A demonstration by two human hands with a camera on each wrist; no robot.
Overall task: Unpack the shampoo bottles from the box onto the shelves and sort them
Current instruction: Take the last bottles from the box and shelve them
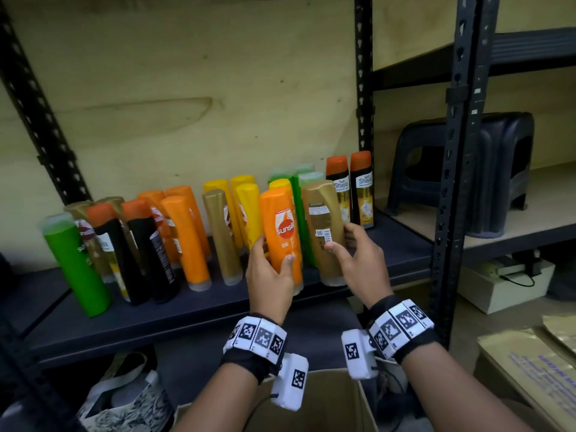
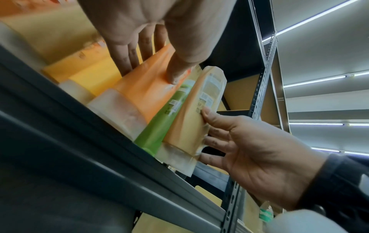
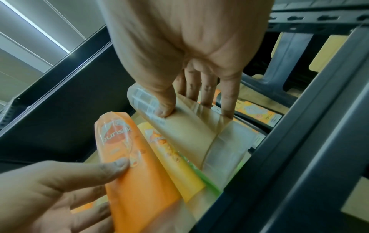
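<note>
The left hand (image 1: 269,272) has its grip clamped on an orange bottle (image 1: 283,235), thumb across the front; the right hand (image 1: 358,260) has its grip clamped on a gold bottle (image 1: 324,232), thumb on its label. Both stand cap-down at the front edge of the dark shelf (image 1: 187,310) — likely set there first, to be moved to their colours. Bottles crowd behind; orange ones (image 1: 184,232) stand to the left, another gold one (image 1: 223,235) nearer. Open shelf lies along the front left. The box (image 1: 330,406) sits below — contents hidden.
</note>
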